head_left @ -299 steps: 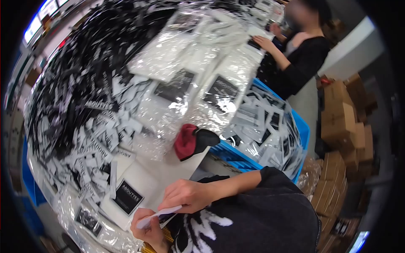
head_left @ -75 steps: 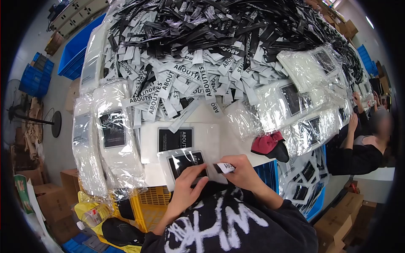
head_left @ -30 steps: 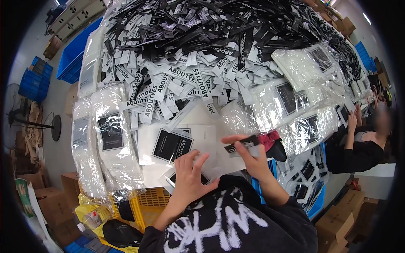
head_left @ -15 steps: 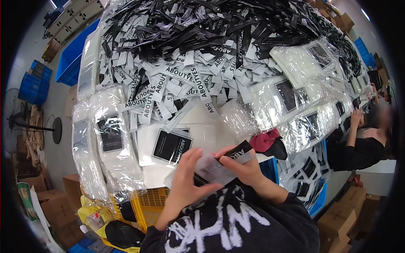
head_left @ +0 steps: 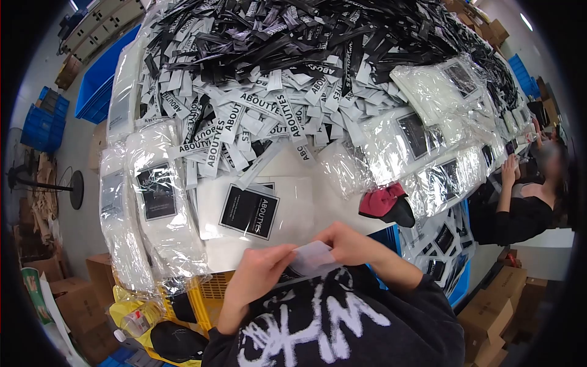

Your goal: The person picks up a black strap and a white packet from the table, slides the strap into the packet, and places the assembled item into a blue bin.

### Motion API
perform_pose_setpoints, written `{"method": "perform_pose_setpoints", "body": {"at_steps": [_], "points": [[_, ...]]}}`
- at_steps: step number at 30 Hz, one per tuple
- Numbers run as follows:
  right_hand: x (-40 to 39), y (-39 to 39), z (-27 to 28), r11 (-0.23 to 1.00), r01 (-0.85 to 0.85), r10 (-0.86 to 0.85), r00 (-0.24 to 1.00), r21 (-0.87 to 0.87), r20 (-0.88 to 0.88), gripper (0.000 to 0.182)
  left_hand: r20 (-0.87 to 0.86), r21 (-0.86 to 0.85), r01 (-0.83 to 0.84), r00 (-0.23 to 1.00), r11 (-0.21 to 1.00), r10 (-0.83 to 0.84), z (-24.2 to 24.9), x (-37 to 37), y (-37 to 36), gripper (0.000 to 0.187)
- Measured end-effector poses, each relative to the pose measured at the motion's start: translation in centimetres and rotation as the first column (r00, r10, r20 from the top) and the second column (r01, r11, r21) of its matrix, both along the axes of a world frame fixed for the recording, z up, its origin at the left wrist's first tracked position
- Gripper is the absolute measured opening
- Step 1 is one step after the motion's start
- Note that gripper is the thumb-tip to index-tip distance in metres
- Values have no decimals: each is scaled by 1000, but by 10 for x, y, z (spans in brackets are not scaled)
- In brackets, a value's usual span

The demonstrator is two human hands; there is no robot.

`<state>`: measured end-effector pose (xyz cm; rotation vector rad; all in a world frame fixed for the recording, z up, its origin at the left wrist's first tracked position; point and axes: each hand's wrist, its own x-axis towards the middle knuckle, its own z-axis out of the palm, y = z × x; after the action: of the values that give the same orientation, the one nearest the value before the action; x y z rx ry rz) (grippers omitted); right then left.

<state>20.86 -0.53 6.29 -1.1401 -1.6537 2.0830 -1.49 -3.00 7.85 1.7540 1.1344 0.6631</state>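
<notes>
My left hand point(head_left: 260, 273) is closed, its thumb and fingers pinching the left side of a translucent frosted plastic bag point(head_left: 315, 258). On the bag's other side, my right hand point(head_left: 350, 249) has its fingers curled around the edge. The bag is held low in front of my chest, and much of it is hidden by my fingers. Just beyond my hands, a flat frosted bag with a black ABOUTYES label point(head_left: 249, 211) lies on the white tabletop point(head_left: 229, 255).
Black and white printed strips point(head_left: 263, 104) are heaped across the table. Packed clear bundles point(head_left: 160, 202) lie left, more bundles point(head_left: 422, 137) right. A red and black cloth item point(head_left: 386, 205) sits near the right edge. A blue bin point(head_left: 460, 287) holds labelled bags. A co-worker point(head_left: 529, 202) is at right.
Both hands have come lower and closer to my body with the bag. The black and white printed strip seen in my right hand earlier is now out of sight.
</notes>
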Motion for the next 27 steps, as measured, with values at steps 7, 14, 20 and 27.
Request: {"method": "perform_pose_setpoints", "body": {"at_steps": [7, 14, 20, 27], "points": [[-3, -15, 16, 863, 459, -505, 776, -210, -378, 20, 214, -123, -208, 949, 970, 231, 2, 5, 0, 12], [8, -27, 16, 671, 364, -241, 931, 646, -274, 18, 222, 155, -208, 960, 966, 171, -7, 32, -10, 9], [50, -25, 19, 700, 368, -239, 928, 612, -285, 21, 279, 92, -76, 959, 993, 48, -18, 34, -2, 16], [114, -29, 53, 722, 71, -184, 979, 688, 93, 21, 136, 317, 102, 979, 943, -151, -35, 86, 0, 11]]}}
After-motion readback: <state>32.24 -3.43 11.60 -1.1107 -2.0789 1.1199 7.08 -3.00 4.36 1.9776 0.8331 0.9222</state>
